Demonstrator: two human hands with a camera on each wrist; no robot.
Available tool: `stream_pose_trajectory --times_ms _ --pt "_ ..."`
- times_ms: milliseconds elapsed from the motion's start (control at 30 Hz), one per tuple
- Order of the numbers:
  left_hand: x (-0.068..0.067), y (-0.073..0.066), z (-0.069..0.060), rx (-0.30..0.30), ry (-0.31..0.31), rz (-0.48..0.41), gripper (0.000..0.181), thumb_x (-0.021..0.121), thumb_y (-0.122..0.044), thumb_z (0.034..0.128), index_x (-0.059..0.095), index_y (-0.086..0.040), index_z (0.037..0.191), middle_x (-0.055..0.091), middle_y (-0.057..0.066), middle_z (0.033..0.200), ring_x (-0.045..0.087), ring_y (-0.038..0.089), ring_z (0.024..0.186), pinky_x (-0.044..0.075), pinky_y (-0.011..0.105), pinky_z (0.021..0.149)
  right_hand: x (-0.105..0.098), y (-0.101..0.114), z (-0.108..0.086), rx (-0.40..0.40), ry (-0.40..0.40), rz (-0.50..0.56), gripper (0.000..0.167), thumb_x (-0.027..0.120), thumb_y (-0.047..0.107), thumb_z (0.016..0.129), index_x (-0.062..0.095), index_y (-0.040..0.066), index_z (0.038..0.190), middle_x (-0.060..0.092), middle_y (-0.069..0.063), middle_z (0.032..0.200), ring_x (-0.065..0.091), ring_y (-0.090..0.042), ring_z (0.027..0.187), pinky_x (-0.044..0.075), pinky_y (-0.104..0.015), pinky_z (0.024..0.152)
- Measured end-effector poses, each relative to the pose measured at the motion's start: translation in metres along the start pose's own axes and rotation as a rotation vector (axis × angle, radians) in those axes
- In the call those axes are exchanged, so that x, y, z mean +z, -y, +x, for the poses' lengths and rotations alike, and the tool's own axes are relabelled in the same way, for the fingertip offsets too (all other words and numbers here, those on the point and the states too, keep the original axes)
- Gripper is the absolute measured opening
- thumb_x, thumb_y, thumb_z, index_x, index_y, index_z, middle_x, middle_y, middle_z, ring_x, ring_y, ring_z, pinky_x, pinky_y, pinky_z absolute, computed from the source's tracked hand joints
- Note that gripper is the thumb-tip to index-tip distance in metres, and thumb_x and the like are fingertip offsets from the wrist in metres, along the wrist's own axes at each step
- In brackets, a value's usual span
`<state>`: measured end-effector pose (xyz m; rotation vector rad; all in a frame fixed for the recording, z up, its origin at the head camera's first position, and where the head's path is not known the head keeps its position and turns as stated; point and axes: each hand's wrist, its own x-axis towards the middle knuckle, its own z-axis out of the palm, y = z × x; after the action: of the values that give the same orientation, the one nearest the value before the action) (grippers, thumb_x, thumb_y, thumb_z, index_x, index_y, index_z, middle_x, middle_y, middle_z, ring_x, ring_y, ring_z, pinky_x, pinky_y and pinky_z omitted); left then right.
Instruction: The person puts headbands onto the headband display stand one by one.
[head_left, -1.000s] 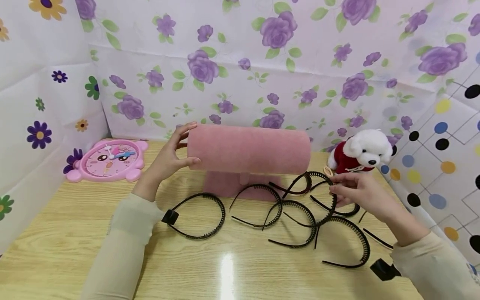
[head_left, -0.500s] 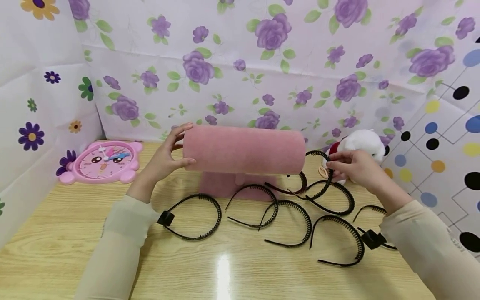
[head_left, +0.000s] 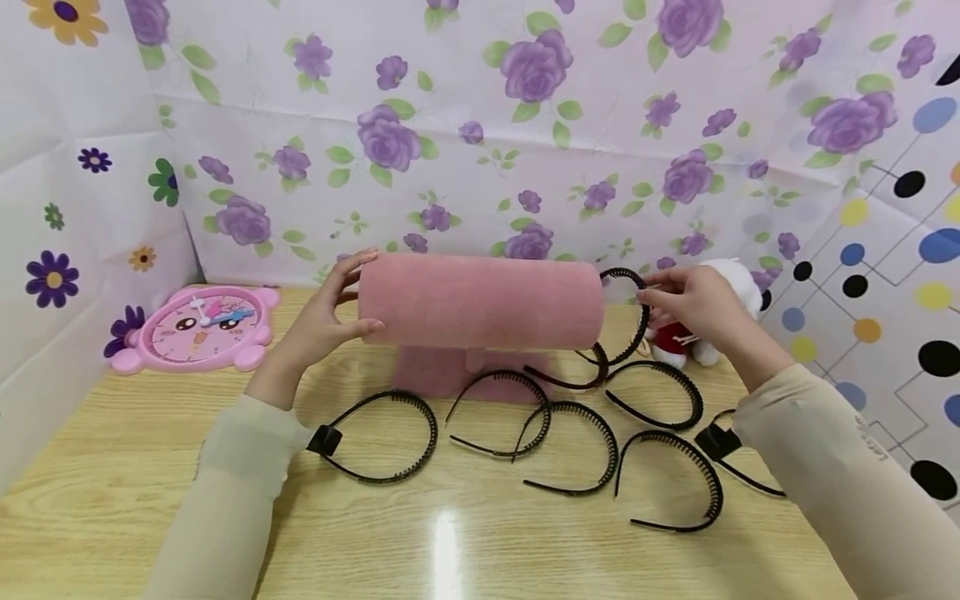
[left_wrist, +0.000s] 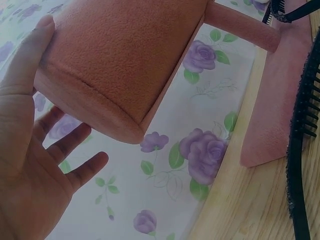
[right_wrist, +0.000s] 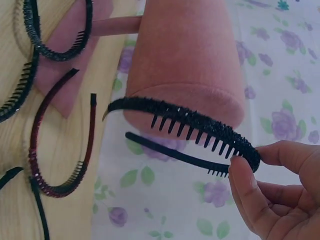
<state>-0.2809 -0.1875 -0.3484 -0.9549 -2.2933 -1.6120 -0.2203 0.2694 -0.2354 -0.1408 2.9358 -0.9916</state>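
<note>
A pink plush roll on a post and flat base, a headband display stand [head_left: 480, 300], is at mid-table. My left hand [head_left: 318, 325] holds the roll's left end, thumb in front and index finger on top; in the left wrist view other fingers spread beside the end face [left_wrist: 90, 107]. My right hand [head_left: 693, 304] pinches a black toothed headband [right_wrist: 195, 122] by the middle of its curve. The band's open side faces the roll's right end; in the right wrist view its tips overlap that end, and contact is unclear. A dark red headband [right_wrist: 36, 135] lies below.
Several black headbands [head_left: 609, 442] lie on the wooden table [head_left: 375, 542] in front of the stand, some overlapping. A pink clock [head_left: 198, 329] is at the left. A white toy dog [head_left: 731, 279] sits behind my right hand. Flowered sheeting [head_left: 450, 108] walls the back.
My right hand has carried the black headband up and back to the roll's right end, away from the other headbands. My left hand has kept its hold on the left end.
</note>
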Motion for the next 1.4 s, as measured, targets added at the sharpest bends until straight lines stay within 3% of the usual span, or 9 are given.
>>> stream_pose_trajectory --times_ms 200,467,700,833,1067,1267,1400 --pt "-0.003 0.001 -0.005 -0.011 -0.013 0.007 0.085 0.071 0.003 0.0814 0.028 -0.02 0.15 0.025 0.002 0.158 0.032 0.034 0.14 0.033 0.033 0.105 0.011 0.02 0.009 -0.051 -0.037 -0.093 0.045 0.058 0.026 0.096 0.056 -0.005 0.128 0.07 -0.023 0.106 0.064 -0.001 0.06 0.049 -0.019 0.057" --pt "-0.003 0.002 -0.007 0.001 -0.019 -0.002 0.084 0.071 0.005 0.0807 0.028 -0.016 0.15 0.025 0.005 0.158 0.032 0.036 0.14 0.033 0.028 0.104 0.023 0.035 0.016 -0.084 -0.073 -0.132 0.043 0.059 0.024 0.096 0.057 -0.005 0.128 0.069 -0.024 0.108 0.067 -0.006 0.061 0.05 -0.019 0.061" --pt "-0.001 0.0 -0.005 0.001 -0.013 0.0 0.085 0.072 0.005 0.0802 0.028 -0.017 0.15 0.024 0.005 0.158 0.031 0.035 0.141 0.033 0.038 0.107 0.028 0.043 0.014 -0.097 -0.089 -0.155 0.042 0.06 0.026 0.095 0.059 -0.002 0.127 0.071 -0.021 0.106 0.069 -0.012 0.063 0.055 -0.042 0.083" --pt "-0.001 -0.001 -0.003 0.001 -0.009 -0.001 0.084 0.072 0.004 0.0805 0.028 -0.017 0.15 0.024 0.006 0.159 0.031 0.035 0.141 0.032 0.047 0.108 0.032 0.049 0.013 -0.094 -0.099 -0.159 0.042 0.06 0.028 0.095 0.06 0.0 0.126 0.072 -0.018 0.103 0.069 -0.015 0.064 0.052 -0.045 0.089" --pt "0.001 0.0 -0.001 0.009 -0.002 -0.022 0.083 0.072 0.003 0.081 0.029 -0.015 0.15 0.023 0.007 0.159 0.03 0.036 0.141 0.031 0.051 0.108 0.039 0.055 0.013 -0.126 -0.13 -0.184 0.039 0.062 0.032 0.093 0.064 0.003 0.12 0.07 -0.015 0.099 0.067 -0.022 0.077 0.051 -0.035 0.072" --pt "0.001 -0.001 0.0 0.006 0.0 -0.031 0.083 0.073 0.001 0.081 0.029 -0.016 0.149 0.024 0.006 0.159 0.03 0.036 0.141 0.03 0.053 0.109 0.036 0.052 0.011 -0.161 -0.122 -0.169 0.041 0.059 0.035 0.095 0.063 0.005 0.123 0.069 -0.017 0.104 0.066 -0.022 0.064 0.049 -0.029 0.057" --pt "0.0 -0.001 0.0 0.006 -0.002 -0.012 0.084 0.073 0.0 0.0809 0.028 -0.016 0.15 0.024 0.007 0.159 0.03 0.037 0.141 0.031 0.053 0.108 0.033 0.048 0.011 -0.229 -0.14 -0.166 0.042 0.065 0.031 0.092 0.062 0.004 0.125 0.065 -0.018 0.106 0.066 -0.025 0.078 0.051 -0.032 0.065"
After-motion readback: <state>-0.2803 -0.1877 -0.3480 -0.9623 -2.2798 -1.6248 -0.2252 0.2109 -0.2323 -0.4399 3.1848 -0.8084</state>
